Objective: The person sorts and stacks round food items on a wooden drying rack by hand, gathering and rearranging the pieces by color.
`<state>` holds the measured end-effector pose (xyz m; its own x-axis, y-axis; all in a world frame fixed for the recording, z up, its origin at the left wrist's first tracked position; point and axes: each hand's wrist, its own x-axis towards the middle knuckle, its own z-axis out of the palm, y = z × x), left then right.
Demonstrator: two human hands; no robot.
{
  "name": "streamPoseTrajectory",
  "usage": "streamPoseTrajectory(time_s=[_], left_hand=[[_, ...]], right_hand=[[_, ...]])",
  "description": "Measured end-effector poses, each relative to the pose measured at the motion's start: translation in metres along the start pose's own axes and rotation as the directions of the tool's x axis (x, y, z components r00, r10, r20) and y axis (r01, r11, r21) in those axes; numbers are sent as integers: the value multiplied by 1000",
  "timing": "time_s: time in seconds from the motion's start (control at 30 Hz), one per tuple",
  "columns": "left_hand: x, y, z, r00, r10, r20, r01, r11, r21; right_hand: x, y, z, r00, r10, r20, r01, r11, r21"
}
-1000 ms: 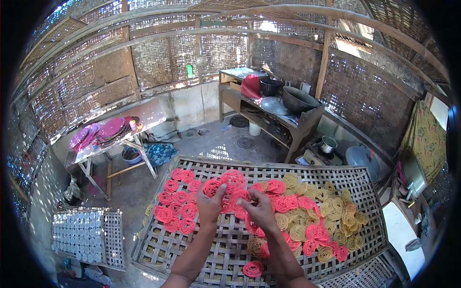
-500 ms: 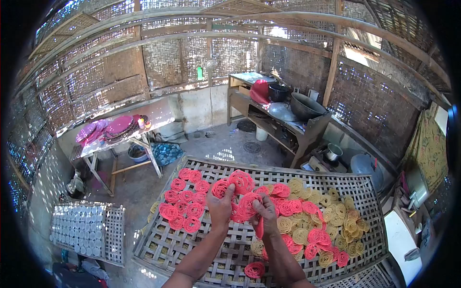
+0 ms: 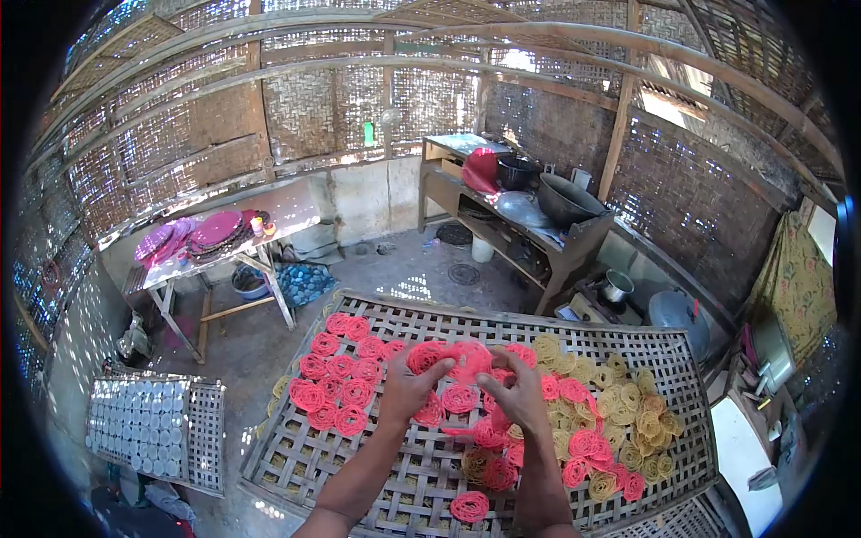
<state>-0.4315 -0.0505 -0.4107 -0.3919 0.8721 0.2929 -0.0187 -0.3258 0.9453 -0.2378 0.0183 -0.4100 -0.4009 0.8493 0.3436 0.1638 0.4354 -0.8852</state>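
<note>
Over a woven bamboo tray (image 3: 296, 457), my left hand (image 3: 413, 384) pinches red lacy rounds (image 3: 426, 357) between thumb and fingers. My right hand (image 3: 514, 387), close beside it, grips the right side of the same raised cluster. Just below the hands, another red round (image 3: 459, 398) lies or hangs; which one is unclear. Red rounds (image 3: 339, 366) lie in rows at the tray's left. Tan rounds (image 3: 650, 421) mixed with red ones are heaped on its right. A single red round (image 3: 469, 507) rests near the front edge.
A low table (image 3: 296, 218) with pink items stands at the back left. A wooden counter (image 3: 574, 255) holds a large dark pan (image 3: 569, 200) at the back right. Lower left is a rack (image 3: 206, 439) with pale discs. At right are a pot (image 3: 616, 285) and a large lid (image 3: 677, 318).
Both hands have risen slightly with the red rounds. The right hand has shifted right and up, and the held rounds now sit closer together between the hands.
</note>
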Motion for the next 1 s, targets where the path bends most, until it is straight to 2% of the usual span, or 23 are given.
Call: streamPoseTrajectory(time_s=[0.07, 0.1, 0.13, 0.2, 0.23, 0.33, 0.43, 0.53, 0.57, 0.6, 0.63, 0.67, 0.77, 0.87, 0.9, 1.0], left_hand=[[-2, -5, 4, 997, -69, 45, 69, 998, -2], [-3, -7, 5, 993, -103, 66, 103, 995, 1], [-3, -9, 5, 987, -135, 83, 136, 991, 4], [-1, -11, 10, 985, -171, -15, 169, 982, -89], [-1, -13, 11, 979, -191, -66, 181, 974, -139], [4, -27, 7, 971, -185, -150, 151, 965, -214], [16, -30, -9, 955, -151, -254, 90, 967, -238], [17, -17, -12, 902, -115, -415, -8, 959, -282], [15, -17, -11, 909, -97, -406, -14, 965, -262], [14, -16, -9, 910, -96, -404, -28, 956, -290], [12, -16, -4, 910, -96, -403, -42, 947, -320], [10, -16, 1, 910, -97, -402, -55, 935, -349], [-2, -19, 16, 922, -145, -359, 15, 940, -340], [-4, -35, 29, 941, -66, -331, -11, 974, -225], [-6, -33, 27, 945, -119, -303, 38, 964, -262], [2, -33, 9, 978, -19, -209, 11, 999, -41]], right_hand=[[2, 12, 16, 997, 38, -73, -18, 965, 262], [0, 4, 18, 1000, 5, -3, -3, 919, 394], [-3, 4, 17, 999, -37, -3, 36, 942, 334], [-8, 3, 18, 992, -124, 17, 117, 970, 211], [-5, -8, 21, 936, -348, -57, 352, 924, 149], [-13, -5, 28, 954, -295, -54, 290, 860, 419], [-20, -16, 7, 994, -111, 20, 79, 814, 576], [-14, -4, -16, 984, -41, 171, -10, 958, 287], [-12, -5, -20, 988, -10, 156, -19, 983, 182], [-8, -7, -20, 984, -136, 114, 138, 990, -14], [-3, -9, -21, 959, -266, 99, 281, 935, -214], [-1, -10, -21, 914, -390, 111, 400, 822, -405], [-2, -12, -4, 892, -395, 220, 450, 826, -340], [-11, -16, 20, 917, -214, 336, 254, 964, -79], [-13, -21, 24, 942, -175, 286, 214, 970, -111], [-13, -19, 6, 957, -84, 277, 99, 994, -41]])
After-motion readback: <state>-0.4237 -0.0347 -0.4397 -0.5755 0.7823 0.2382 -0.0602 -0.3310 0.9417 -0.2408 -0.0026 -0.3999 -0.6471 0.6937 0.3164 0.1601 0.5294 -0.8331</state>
